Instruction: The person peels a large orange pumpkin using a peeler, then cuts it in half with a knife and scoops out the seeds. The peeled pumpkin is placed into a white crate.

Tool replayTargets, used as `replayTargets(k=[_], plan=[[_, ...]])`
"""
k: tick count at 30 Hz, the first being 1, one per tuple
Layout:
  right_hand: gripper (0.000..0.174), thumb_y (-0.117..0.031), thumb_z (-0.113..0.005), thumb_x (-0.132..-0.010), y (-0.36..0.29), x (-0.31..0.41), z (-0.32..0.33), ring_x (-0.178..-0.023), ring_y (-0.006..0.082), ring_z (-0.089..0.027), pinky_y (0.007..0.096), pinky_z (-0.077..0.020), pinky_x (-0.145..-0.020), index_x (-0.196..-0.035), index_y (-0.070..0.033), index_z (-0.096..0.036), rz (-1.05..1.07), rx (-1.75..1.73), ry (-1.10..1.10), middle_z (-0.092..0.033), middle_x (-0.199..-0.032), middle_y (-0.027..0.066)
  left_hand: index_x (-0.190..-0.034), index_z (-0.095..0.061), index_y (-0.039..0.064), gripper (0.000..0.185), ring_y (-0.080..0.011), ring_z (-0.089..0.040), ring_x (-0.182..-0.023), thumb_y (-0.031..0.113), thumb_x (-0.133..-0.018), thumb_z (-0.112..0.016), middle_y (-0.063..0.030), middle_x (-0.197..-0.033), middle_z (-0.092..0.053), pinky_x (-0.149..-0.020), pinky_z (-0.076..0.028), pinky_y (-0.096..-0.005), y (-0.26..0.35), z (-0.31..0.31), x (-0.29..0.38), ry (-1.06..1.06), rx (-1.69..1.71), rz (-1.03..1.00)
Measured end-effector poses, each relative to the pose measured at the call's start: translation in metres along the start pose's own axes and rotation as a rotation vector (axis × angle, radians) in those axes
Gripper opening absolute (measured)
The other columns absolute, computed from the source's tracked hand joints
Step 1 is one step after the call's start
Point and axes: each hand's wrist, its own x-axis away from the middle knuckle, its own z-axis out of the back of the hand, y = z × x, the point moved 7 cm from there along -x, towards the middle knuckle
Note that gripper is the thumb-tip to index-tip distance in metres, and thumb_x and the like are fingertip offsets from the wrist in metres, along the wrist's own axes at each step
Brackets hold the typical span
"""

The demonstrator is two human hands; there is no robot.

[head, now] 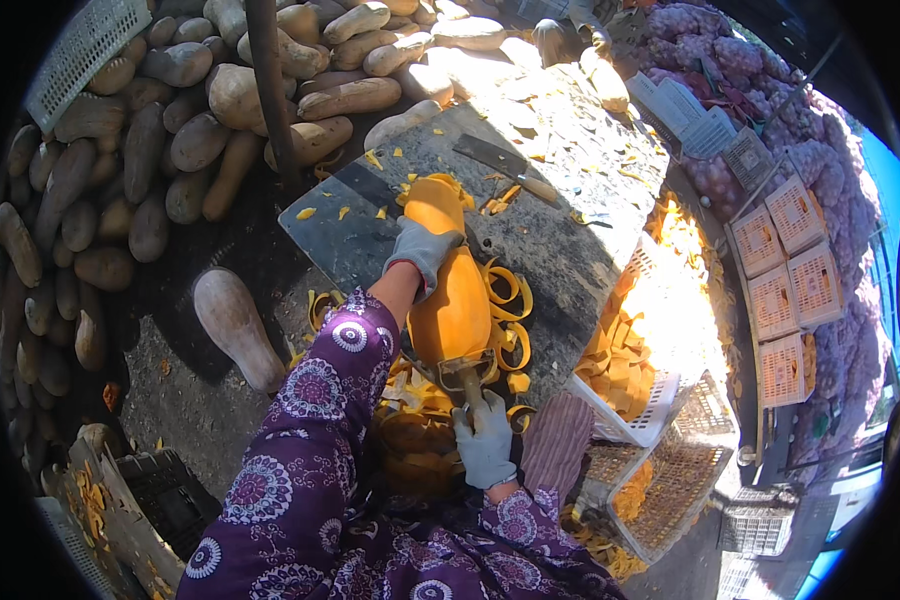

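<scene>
A long peeled squash (450, 319) with bright orange flesh lies lengthwise before me on a worn board (547, 259). My left hand (426, 251), in a grey work glove, grips it around the narrower middle. In my gloved right hand (486, 442) is the handle of a peeler (465, 373), whose wide metal head rests against the squash's near end. Curled strips of peel (517, 296) lie along its right side. More orange shavings (420, 442) are heaped below the board's near edge, partly in shadow.
A large knife (495, 156) lies on the board's far part. One unpeeled squash (236, 322) is on the ground at left, near a big pile of squashes (187, 135). Right of the board, a white plastic crate (622, 409) holds orange slices. Another person (581, 30) works at the far end.
</scene>
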Motion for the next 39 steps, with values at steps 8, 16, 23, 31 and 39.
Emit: replayTargets(k=[8,16,23,31,39], plan=[[0.052,-0.019,-0.064,-0.085,-0.004,0.021,0.017,-0.101,0.0405,-0.058,0.0416,-0.0505,-0.082,-0.135,-0.016,-0.049,-0.011,-0.031,-0.014,-0.053,-0.119,0.0256,-0.141,-0.014,-0.002,0.101,-0.0364,-0.05,-0.121,0.031,-0.071,-0.078,-0.0275,-0.133,-0.044,-0.101,-0.043,-0.0385,-0.005,-0.021,0.01,-0.066,-0.139,-0.025],[0.051,-0.019,-0.066,-0.084,0.009,0.055,0.028,-0.098,0.0406,-0.059,0.041,-0.0505,-0.08,-0.133,-0.015,-0.051,-0.053,-0.036,-0.032,-0.053,-0.116,0.0265,-0.146,-0.005,0.001,0.107,-0.0385,-0.045,-0.125,0.034,-0.073,-0.076,-0.0277,-0.139,-0.037,-0.103,-0.041,-0.041,-0.009,-0.042,0.034,-0.107,-0.203,0.0],[0.054,-0.014,-0.068,-0.081,0.021,0.099,0.025,-0.099,0.039,-0.058,0.0394,-0.0498,-0.081,-0.132,-0.015,-0.052,-0.059,0.061,-0.202,-0.054,-0.113,0.0239,-0.143,-0.01,0.0,0.101,-0.0363,-0.049,-0.121,0.028,-0.074,-0.077,-0.027,-0.135,-0.041,-0.098,-0.046,-0.0393,-0.01,-0.045,0.027,-0.057,-0.244,-0.023],[0.046,-0.007,-0.066,-0.079,-0.01,0.051,0.058,-0.083,0.0293,-0.059,0.0366,-0.0484,-0.071,-0.124,-0.005,-0.058,0.013,-0.008,0.1,-0.057,-0.103,0.0185,-0.149,0.001,0.005,0.111,-0.0389,-0.044,-0.126,0.035,-0.075,-0.076,-0.0277,-0.143,-0.032,-0.104,-0.04,-0.0419,-0.01,-0.047,0.021,-0.077,-0.22,0.046],[0.052,-0.018,-0.068,-0.081,0.046,0.088,0.014,-0.091,0.0362,-0.061,0.0409,-0.0507,-0.08,-0.13,-0.012,-0.053,-0.021,0.06,-0.143,-0.056,-0.111,0.0182,-0.148,0.001,0.004,0.11,-0.0375,-0.044,-0.127,0.034,-0.075,-0.076,-0.0273,-0.143,-0.032,-0.105,-0.04,-0.0406,-0.004,-0.051,0.025,-0.119,-0.164,0.039]])
